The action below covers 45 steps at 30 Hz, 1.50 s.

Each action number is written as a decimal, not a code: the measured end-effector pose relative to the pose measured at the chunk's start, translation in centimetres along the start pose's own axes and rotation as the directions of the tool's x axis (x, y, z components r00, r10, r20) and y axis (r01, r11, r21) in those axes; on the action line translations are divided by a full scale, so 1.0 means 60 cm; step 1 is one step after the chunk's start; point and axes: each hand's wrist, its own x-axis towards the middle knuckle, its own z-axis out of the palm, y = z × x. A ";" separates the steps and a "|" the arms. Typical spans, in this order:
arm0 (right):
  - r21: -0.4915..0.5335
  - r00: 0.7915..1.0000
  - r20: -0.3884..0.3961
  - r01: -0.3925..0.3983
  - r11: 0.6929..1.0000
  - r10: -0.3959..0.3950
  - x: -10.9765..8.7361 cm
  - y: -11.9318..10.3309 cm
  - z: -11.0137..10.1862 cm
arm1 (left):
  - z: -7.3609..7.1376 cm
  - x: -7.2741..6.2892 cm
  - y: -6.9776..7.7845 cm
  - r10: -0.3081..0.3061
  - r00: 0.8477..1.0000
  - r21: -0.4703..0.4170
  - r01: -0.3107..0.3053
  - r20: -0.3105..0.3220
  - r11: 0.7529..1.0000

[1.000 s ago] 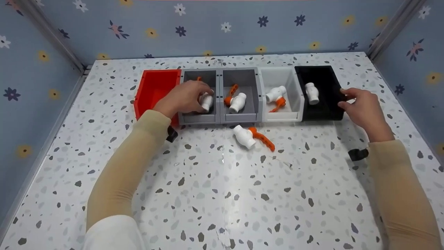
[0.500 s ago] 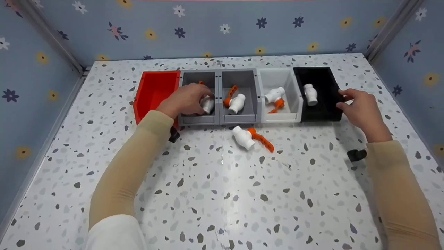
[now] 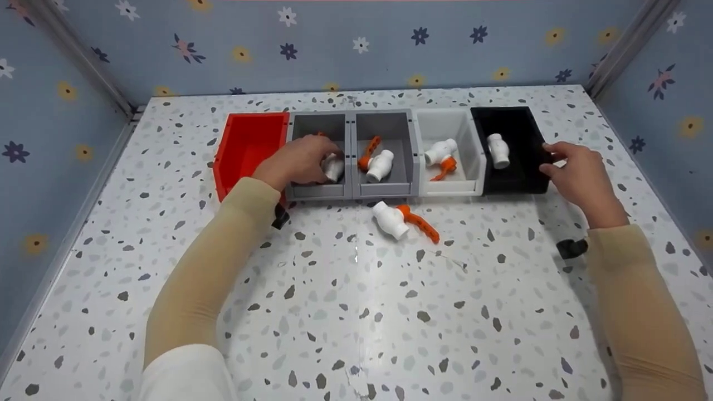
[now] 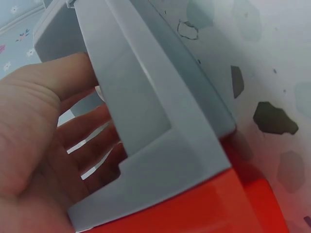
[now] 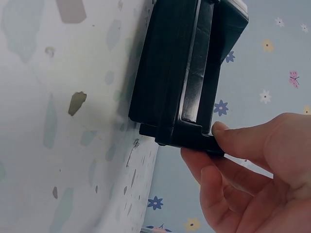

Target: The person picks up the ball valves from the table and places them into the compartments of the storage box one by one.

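Observation:
In the head view my left hand (image 3: pixel 301 161) reaches into the left grey bin (image 3: pixel 320 192), thumb and fingers around a white ball valve (image 3: pixel 333 168). The hand covers most of that valve and its orange lever. From the left wrist, the curled fingers (image 4: pixel 90 138) show behind the bin's front wall (image 4: pixel 131 82), with the valve nearly hidden. My right hand (image 3: pixel 582 175) pinches the right side wall of the black bin (image 3: pixel 521 125) between thumb and fingers; the right wrist view shows the thumb (image 5: pixel 238 138) over that bin's edge (image 5: pixel 194 141).
A red bin (image 3: pixel 253 136) stands left in the row. More white valves lie in the right grey bin (image 3: pixel 384 189), the white bin (image 3: pixel 454 188) and the black bin. Another valve (image 3: pixel 391 220) with an orange lever (image 3: pixel 420 224) lies on the speckled table in front.
Over the second my left hand has sunk slightly lower at the valve in the left grey bin. My right hand keeps its pinch on the black bin; the head view has shifted a little.

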 end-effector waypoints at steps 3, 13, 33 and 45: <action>0.003 1.000 0.001 0.005 1.000 -0.005 0.001 0.000 0.001 | 0.002 -0.001 -0.001 0.002 1.000 0.012 -0.002 -0.004 1.000; 0.003 1.000 0.002 0.010 1.000 -0.010 0.001 -0.001 0.003 | -0.002 -0.021 -0.004 0.030 0.999 -0.036 -0.031 -0.043 0.999; -0.003 1.000 0.011 -0.005 1.000 0.005 0.000 0.001 0.000 | -0.013 -0.068 0.012 0.031 0.987 -0.223 -0.066 -0.160 0.972; -0.005 1.000 0.001 0.004 1.000 -0.004 -0.001 0.001 -0.001 | 0.001 -0.080 0.027 0.086 0.973 -0.231 -0.137 -0.216 0.963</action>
